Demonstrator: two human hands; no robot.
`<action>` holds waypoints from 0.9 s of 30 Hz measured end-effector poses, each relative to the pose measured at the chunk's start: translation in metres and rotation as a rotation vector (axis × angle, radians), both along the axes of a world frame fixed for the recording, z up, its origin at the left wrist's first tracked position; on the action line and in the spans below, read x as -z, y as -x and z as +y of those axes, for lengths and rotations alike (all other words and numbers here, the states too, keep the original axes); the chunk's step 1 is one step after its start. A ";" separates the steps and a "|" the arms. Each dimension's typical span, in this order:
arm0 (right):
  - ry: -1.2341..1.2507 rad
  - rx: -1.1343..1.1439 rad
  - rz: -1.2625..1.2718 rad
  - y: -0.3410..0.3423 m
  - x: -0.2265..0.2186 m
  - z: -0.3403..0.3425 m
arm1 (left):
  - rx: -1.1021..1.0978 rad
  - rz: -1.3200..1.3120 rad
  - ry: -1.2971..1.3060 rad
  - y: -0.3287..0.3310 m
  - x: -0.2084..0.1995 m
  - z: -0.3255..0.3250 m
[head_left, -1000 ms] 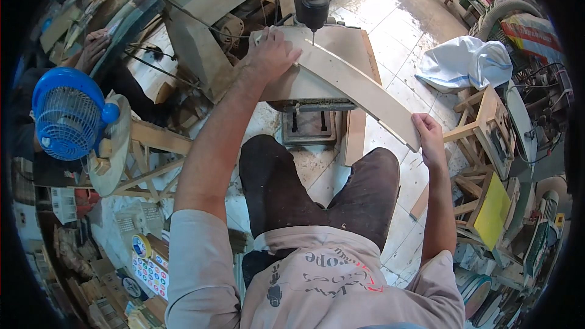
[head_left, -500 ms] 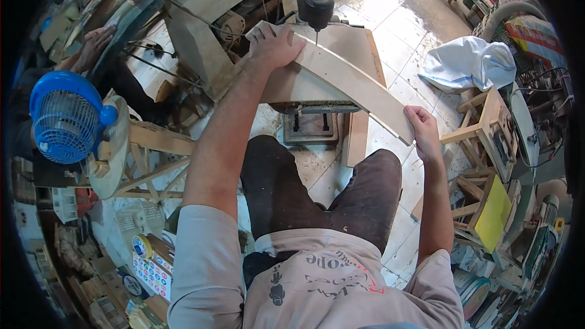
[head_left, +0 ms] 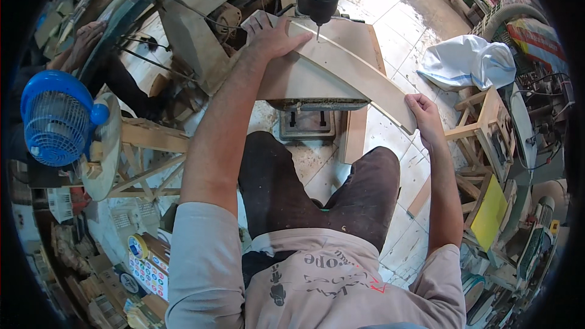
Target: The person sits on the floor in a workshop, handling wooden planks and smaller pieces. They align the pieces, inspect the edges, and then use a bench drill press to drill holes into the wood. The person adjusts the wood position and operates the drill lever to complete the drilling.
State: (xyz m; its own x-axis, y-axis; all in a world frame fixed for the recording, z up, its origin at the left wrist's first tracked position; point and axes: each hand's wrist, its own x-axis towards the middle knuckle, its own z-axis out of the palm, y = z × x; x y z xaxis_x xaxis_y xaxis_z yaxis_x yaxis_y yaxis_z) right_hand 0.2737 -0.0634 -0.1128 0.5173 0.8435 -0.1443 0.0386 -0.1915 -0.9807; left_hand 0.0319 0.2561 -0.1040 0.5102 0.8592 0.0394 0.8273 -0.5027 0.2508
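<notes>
A long, slightly curved wooden board [head_left: 359, 78] lies slantwise across the wooden table [head_left: 281, 85] of a drill press. My left hand [head_left: 271, 38] grips its far left end, thumb stretched along the top face and fingers over the edge. Out past the table's right side, my right hand [head_left: 425, 117] pinches the other end between thumb and fingers. Above the board hangs the black drill chuck [head_left: 321, 7] with a thin drill bit [head_left: 318, 33] close to the far edge. I cannot tell whether the bit touches the wood. A small dark spot shows on the board.
A blue fan [head_left: 60, 119] stands on a round-topped stool at left, near another person's hands [head_left: 85, 42]. Wooden stools [head_left: 481, 128] and a white sack [head_left: 466, 64] are at right. Cables hang at upper left. A wooden plank [head_left: 354, 137] stands below the table.
The board's right end has shifted slightly away from me, along with my right hand. My left hand keeps its hold. The whole view has tilted a little.
</notes>
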 end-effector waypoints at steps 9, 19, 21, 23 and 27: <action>0.045 0.011 0.024 0.007 0.000 -0.005 | 0.010 -0.006 -0.019 0.001 -0.002 -0.001; 0.192 -0.120 -0.293 -0.016 -0.040 0.008 | 0.001 -0.004 -0.040 -0.001 -0.001 -0.004; 0.071 -0.090 -0.452 -0.041 -0.070 0.035 | 0.009 -0.035 -0.033 0.001 0.000 -0.004; -0.049 -0.022 -0.509 -0.051 -0.134 0.072 | -0.008 -0.043 -0.035 0.007 0.002 -0.002; -0.561 0.009 -0.520 -0.067 -0.267 0.153 | -0.016 -0.042 -0.050 0.006 0.000 -0.005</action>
